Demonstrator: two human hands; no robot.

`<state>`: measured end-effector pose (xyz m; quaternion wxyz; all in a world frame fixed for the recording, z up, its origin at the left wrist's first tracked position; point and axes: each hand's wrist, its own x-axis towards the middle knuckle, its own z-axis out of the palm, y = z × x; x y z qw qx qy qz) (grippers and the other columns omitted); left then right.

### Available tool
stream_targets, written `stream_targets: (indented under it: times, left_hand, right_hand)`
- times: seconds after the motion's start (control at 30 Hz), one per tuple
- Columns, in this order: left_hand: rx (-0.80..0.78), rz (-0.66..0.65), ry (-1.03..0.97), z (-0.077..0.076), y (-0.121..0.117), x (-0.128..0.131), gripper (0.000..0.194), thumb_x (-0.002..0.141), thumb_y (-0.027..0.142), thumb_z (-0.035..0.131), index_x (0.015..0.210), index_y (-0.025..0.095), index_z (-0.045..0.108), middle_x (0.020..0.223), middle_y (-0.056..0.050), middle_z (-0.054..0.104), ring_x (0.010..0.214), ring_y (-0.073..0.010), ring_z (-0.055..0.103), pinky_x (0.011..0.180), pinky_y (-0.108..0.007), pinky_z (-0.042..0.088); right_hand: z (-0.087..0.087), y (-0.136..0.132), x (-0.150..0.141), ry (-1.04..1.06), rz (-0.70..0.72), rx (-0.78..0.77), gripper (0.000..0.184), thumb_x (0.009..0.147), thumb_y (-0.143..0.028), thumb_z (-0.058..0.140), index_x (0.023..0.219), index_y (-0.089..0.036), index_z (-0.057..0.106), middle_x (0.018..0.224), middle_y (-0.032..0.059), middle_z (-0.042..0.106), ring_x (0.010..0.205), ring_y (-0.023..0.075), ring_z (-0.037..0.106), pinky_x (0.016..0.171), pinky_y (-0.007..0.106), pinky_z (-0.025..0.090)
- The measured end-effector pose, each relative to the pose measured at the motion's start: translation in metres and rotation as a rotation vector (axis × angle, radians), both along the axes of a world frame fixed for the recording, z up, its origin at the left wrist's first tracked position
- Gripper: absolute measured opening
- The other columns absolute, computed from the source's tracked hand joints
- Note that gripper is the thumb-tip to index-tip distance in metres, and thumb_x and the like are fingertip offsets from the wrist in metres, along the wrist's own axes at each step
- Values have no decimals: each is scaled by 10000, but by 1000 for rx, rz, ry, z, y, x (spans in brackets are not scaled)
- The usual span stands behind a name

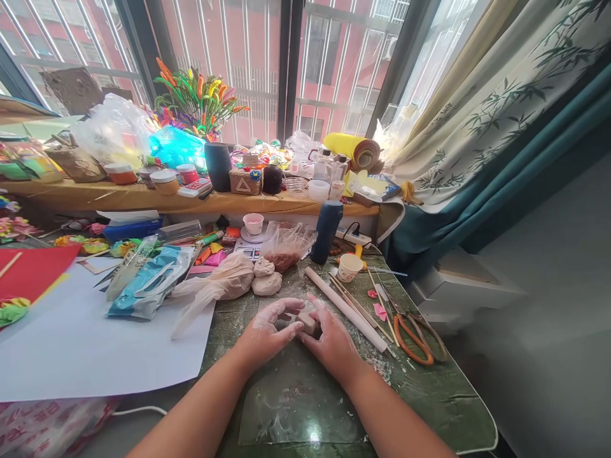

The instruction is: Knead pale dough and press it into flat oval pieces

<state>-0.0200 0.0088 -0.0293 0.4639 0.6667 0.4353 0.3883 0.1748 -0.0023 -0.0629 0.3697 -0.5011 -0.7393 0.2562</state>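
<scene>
While the left hand and right hand hold a small, grey-brown, blocky clay lump, their bent fingers touch its sides.

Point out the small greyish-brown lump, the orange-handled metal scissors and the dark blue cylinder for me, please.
Small greyish-brown lump [307,322]: head view, upper surface.
Orange-handled metal scissors [421,360]: head view, orange handle loop.
Dark blue cylinder [326,234]: head view, middle of side.
</scene>
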Motion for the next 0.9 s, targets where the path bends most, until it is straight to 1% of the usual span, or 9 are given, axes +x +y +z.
stream_targets:
  times: [0.07, 0.13, 0.27, 0.37, 0.47, 0.57, 0.63, 0.77, 0.9]
  left_hand:
    - [-24, -30, 5, -3, 0, 1, 350, 835, 275, 697, 1181, 227, 684, 1135, -64, 748, 1025, -233, 699, 938, -361, 542]
    - [-54, -24, -26, -6, 2, 3, 321, 829, 273, 702, 1145, 217, 693, 1098, -64, 756, 995, -230, 703, 914, -356, 545]
    - [-133, 67, -129, -7, 6, 4, 297, 820, 337, 718, 1069, 181, 674, 977, -68, 753, 899, -219, 698, 817, -337, 556]
    - [-141, 84, -114, -4, 7, 2, 340, 796, 350, 739, 1078, 177, 660, 939, -67, 746, 868, -218, 691, 791, -338, 559]
    - [-39, 89, -5, 1, 5, -1, 354, 809, 353, 726, 1126, 203, 677, 1025, -72, 737, 931, -226, 684, 817, -339, 550]
    - [28, 198, 47, 3, 7, -5, 326, 870, 392, 649, 1143, 217, 687, 1142, -77, 710, 997, -230, 665, 866, -346, 535]
    - [-1, 267, 31, 3, 10, -7, 309, 895, 412, 598, 1104, 204, 689, 1089, -72, 718, 945, -224, 666, 849, -345, 533]
    - [-29, 296, -12, 1, 14, -8, 280, 879, 408, 584, 1023, 192, 688, 998, -60, 730, 912, -225, 668, 829, -334, 531]
    - [0, 279, 5, 0, 15, -6, 267, 882, 412, 572, 1001, 203, 688, 987, -51, 727, 926, -224, 668, 869, -339, 524]
  right_hand:
    - [0, -2, 1, 78, 38, -10, 738, 879, -357, 696, 1527, -256, 356, 993, 44, 720, 934, 253, 702, 916, 443, 563]
    - [1, -3, 2, 111, 62, 21, 733, 876, -348, 703, 1517, -260, 357, 1037, 52, 715, 943, 241, 702, 911, 426, 571]
    - [5, -2, 5, 50, 102, 251, 769, 849, -333, 744, 1515, -281, 364, 1443, 133, 540, 1329, 302, 536, 1113, 505, 456]
    - [7, -2, 5, 2, 203, 348, 667, 890, -259, 687, 1492, -302, 401, 1453, 107, 543, 1372, 273, 500, 1147, 491, 430]
    - [8, -3, 6, -9, 182, 337, 586, 864, -264, 712, 1406, -287, 490, 1341, 103, 623, 1273, 278, 577, 1094, 483, 481]
    - [11, -3, 9, 67, 45, 295, 560, 841, -311, 734, 1357, -255, 524, 1267, 115, 654, 1169, 288, 629, 1005, 469, 538]
    - [14, -2, 11, 131, 3, 264, 503, 864, -328, 708, 1332, -246, 545, 1255, 114, 658, 1143, 279, 638, 977, 451, 551]
    - [16, -2, 10, -49, 134, 199, 389, 861, -341, 716, 1239, -272, 652, 1306, 98, 651, 1240, 309, 581, 1098, 530, 447]
    - [13, -3, 6, -180, 116, 165, 533, 861, -362, 720, 1372, -266, 599, 1490, 122, 519, 1365, 325, 478, 1147, 542, 392]
